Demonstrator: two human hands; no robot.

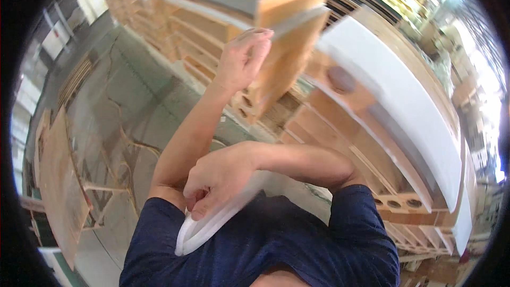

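My left arm reaches up and forward. My left hand (244,59) is closed, its fingers curled together in front of the corner of a wooden frame (289,48); anything inside it is hidden. My right forearm crosses in front of my chest to the left. My right hand (220,178) is curled closed over a pale white strip (212,228) that bends in a loop against my navy shirt. The strip runs up to the right beneath my forearm, where it blurs.
Large curved wooden frames with ribs and compartments stand ahead. One to the right has a white curved top panel (404,90) and a row of round holes (394,203). A plywood panel (61,180) leans at left on the grey floor (133,85), near thin curved wooden strips (125,133).
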